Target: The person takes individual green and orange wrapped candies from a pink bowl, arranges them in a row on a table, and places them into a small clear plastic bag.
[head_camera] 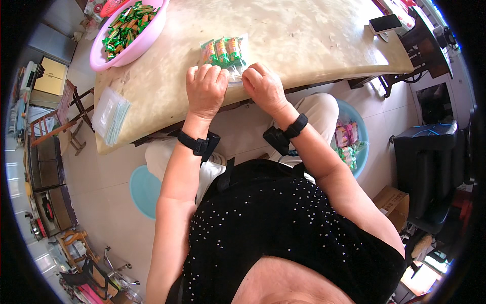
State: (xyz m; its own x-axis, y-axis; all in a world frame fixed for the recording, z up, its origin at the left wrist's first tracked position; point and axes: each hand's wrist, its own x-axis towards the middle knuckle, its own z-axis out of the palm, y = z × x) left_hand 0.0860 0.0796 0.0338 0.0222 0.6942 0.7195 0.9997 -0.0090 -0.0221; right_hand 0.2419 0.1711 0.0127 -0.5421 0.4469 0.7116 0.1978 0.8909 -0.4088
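Observation:
A clear plastic zip bag [243, 62] lies on the table near its front edge, holding several green-and-orange wrapped snack packets [221, 51] side by side. My left hand [207, 85] has its fingers curled over the left of the bag's near end. At the right of that same end, my right hand [264, 85] pinches the bag's edge between thumb and fingers. Between the two hands a strip of the bag's mouth shows; the fingertips are mostly hidden under the knuckles. A stack of flat clear bags [111, 114] rests at the table's left corner.
A pink basin [131, 57] full of similar packets stands on the table [303, 34] at the back left. A phone on a stand [384, 24] is at the right. Below are a blue tub [362, 129] with filled bags, another blue tub [144, 192] and a cardboard box [395, 209].

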